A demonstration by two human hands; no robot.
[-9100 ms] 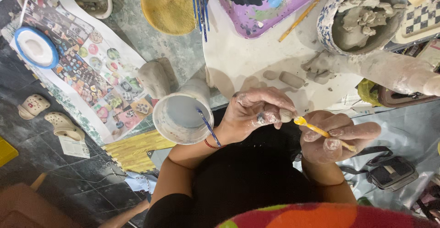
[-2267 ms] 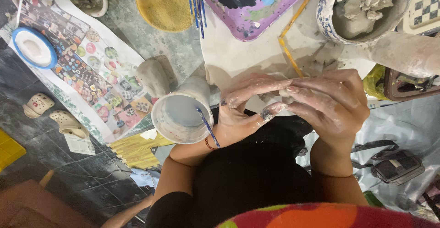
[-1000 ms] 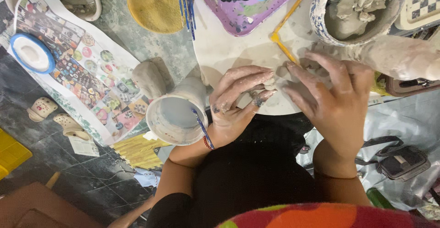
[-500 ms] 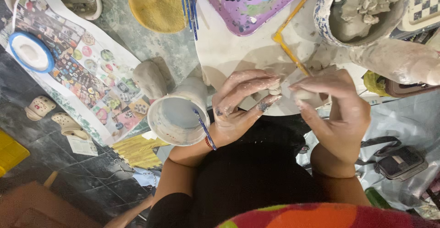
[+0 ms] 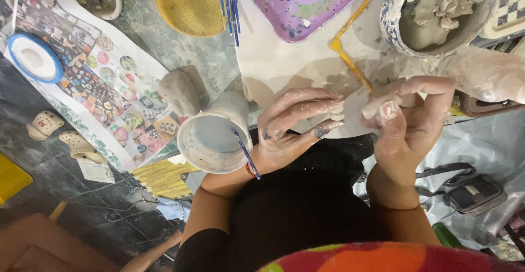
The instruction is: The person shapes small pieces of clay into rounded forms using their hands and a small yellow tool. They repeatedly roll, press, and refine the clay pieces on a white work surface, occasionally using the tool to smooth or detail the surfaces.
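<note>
We hold a small lump of pale grey clay [image 5: 374,107] pinched between the thumb and fingers of our right hand [image 5: 407,124]. It is wet-looking and irregular, roughly a short stub, lying on its side with its blunt end turned toward our left hand [image 5: 292,127]. A flat pale clay slab [image 5: 350,120] sits between both hands over the white board [image 5: 284,64], its edge touching the left fingertips; where it ends under the right fingers we cannot tell. A yellow modelling tool [image 5: 350,61] lies slanted on the board, its lower end reaching the lump beside our right fingers
</note>
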